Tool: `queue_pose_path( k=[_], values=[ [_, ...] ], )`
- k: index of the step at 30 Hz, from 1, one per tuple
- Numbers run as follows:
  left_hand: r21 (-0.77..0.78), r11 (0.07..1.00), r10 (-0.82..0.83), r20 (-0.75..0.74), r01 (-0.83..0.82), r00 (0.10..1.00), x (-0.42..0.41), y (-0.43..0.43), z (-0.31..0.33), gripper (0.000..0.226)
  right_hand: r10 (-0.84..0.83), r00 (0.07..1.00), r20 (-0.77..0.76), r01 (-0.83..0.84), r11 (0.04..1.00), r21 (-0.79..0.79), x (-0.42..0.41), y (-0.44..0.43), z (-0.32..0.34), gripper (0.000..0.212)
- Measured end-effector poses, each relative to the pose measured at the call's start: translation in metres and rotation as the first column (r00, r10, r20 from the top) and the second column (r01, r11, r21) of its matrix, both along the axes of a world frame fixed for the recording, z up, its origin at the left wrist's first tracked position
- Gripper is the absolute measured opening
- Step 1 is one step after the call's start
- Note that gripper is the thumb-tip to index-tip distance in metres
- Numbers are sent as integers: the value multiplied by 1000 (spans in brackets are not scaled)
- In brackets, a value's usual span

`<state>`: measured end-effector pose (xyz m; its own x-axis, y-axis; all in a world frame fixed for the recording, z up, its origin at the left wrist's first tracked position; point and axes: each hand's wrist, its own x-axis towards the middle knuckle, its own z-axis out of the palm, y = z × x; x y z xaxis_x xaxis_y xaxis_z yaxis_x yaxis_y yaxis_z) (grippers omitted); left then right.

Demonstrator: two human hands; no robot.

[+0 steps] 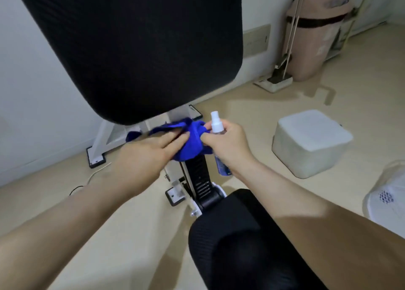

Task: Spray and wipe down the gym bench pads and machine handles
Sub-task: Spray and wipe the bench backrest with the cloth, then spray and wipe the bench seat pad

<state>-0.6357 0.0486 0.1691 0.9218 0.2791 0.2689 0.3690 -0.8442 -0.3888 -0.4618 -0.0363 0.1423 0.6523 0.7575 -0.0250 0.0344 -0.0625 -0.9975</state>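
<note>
While the left hand (149,149) lies with straight fingers flat against a bunched blue cloth (191,144), the right hand (228,140) curls round a small spray bottle (216,125), whose white nozzle stands upright above the thumb and whose blue-labelled lower end shows beneath the wrist. Fingertips of the right hand also touch the cloth, though whether they pinch it is hard to make out. Cloth and both hands sit in the gap between the two black pads: the backrest pad (142,48) rises tilted and fills the upper left of the view, its rounded lower edge just above the cloth, and the seat pad (236,241) lies nearest the camera under the right forearm. A black ribbed adjuster bar (200,175) runs from beneath the cloth down to the seat pad, set on a white metal frame (105,140) whose feet rest on the pale floor (135,224). On the floor to the right sits a white box (311,143); well beyond it, against the wall, stand a pink bin (315,38) and a mop (274,81). A thin cable (94,175) trails across the floor at the left.
</note>
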Motion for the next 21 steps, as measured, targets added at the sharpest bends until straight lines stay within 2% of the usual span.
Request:
queue_pose_path(
  k=[1,2,5,7,9,10,12,14,15,16,18,19,21],
  values=[
    [-104,991,89,41,-84,995,-9,6,-11,86,46,999,22,-46,999,10,-3,1,-7,13],
    [-194,973,149,113,-125,982,-15,7,-25,85,87,995,52,-89,995,38,-5,2,-15,12],
    [-339,940,182,423,-31,888,-4,-5,-42,51,171,980,106,-180,979,90,-2,-1,-21,14],
    [-495,868,222,461,41,859,11,-21,-61,49,260,959,110,-266,963,43,7,-12,-32,20],
    [-732,681,370,377,29,849,21,-34,-87,41,407,910,80,-401,912,-84,20,-33,-49,33],
    [-833,553,479,327,9,814,21,-38,-98,35,466,883,56,-452,876,-168,25,-44,-57,41],
    [-969,234,699,222,77,680,15,-53,-116,20,543,838,46,-498,798,-338,32,-68,-71,56],
    [-960,-20,855,128,278,503,2,-71,-127,13,621,782,59,-536,717,-445,33,-83,-77,62],
    [-912,-88,903,97,401,419,-5,-79,-133,15,661,748,61,-556,675,-485,32,-88,-78,61],
    [-850,-120,940,70,513,335,-12,-87,-134,18,697,714,68,-567,633,-527,29,-91,-77,61],
    [-737,-101,983,28,668,179,-27,-99,-138,22,771,631,86,-566,533,-629,19,-94,-77,61],
    [-716,-81,991,15,693,131,-32,-103,-141,21,799,596,83,-558,487,-672,14,-94,-77,61],
    [-730,-78,993,2,679,117,-42,-111,-143,20,822,565,71,-527,426,-735,6,-92,-80,59]
  ],
)
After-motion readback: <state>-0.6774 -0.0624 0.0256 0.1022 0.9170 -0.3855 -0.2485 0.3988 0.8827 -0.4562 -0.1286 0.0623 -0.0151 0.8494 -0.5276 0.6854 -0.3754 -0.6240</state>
